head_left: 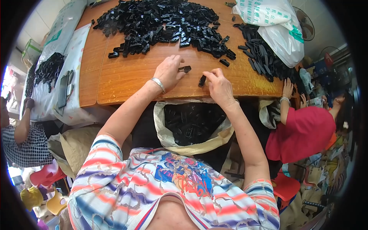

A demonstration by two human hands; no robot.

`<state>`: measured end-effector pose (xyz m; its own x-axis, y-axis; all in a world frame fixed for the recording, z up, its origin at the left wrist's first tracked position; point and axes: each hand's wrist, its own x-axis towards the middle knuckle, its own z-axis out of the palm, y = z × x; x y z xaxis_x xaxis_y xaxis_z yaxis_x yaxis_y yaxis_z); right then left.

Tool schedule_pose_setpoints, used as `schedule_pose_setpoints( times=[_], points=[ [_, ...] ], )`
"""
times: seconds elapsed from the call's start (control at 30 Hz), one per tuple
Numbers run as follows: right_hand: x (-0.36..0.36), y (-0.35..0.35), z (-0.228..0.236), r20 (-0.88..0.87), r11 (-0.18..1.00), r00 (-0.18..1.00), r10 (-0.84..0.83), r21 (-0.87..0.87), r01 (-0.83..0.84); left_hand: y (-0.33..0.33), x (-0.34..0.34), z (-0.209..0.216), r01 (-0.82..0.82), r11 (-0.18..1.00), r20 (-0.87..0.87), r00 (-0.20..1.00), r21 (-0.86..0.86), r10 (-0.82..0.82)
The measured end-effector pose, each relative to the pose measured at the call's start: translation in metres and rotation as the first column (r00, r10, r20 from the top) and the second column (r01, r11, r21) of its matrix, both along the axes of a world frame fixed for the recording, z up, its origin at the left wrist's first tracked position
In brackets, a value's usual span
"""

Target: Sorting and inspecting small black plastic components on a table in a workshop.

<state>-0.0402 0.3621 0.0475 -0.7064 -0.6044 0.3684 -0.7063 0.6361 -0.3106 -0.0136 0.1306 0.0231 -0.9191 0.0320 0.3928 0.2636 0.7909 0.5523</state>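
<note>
My left hand [168, 73], with a silver bracelet at its wrist, pinches a small black plastic clip [185, 69] between thumb and fingers just above the wooden table [130, 78]. To its right, my right hand [221, 89] grips another black plastic clip [202, 81] with its fingertips, close to the table's near edge. Beyond both hands spreads a big heap of similar glossy black clips [161, 25]. Below the edge, between my forearms, an open sack [161, 132] with a rolled rim holds many black pieces.
Long black pieces [258, 51] lie in a pile at the right, beside white printed bags [283, 42]. At the left, a phone [62, 92] and more black parts [50, 69] rest on a white-covered surface. Co-workers sit on both sides, one in a red top [303, 132].
</note>
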Motion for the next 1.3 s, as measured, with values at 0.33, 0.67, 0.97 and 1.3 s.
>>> schedule_pose_setpoints(
  times=[0.33,0.67,0.97,1.3],
  points=[
    [-0.023,-0.015,-0.011,0.081,0.993,0.997,0.006,0.115,-0.015,0.0,-0.006,-0.028,-0.067,0.997,-0.029,0.997,0.029,0.068],
    [-0.032,-0.06,-0.019,0.018,0.977,0.983,0.182,-0.117,-0.179,-0.002,-0.007,-0.026,-0.031,0.997,0.066,0.997,0.064,0.027],
    [-0.029,-0.062,-0.023,-0.099,0.964,0.964,0.245,0.125,-0.233,-0.016,-0.013,-0.02,0.06,0.96,0.12,0.988,0.273,-0.096],
    [0.023,-0.027,-0.022,0.154,0.99,0.978,0.139,-0.027,-0.137,-0.017,-0.026,-0.007,0.237,0.968,0.368,0.896,0.077,-0.249]
  ],
)
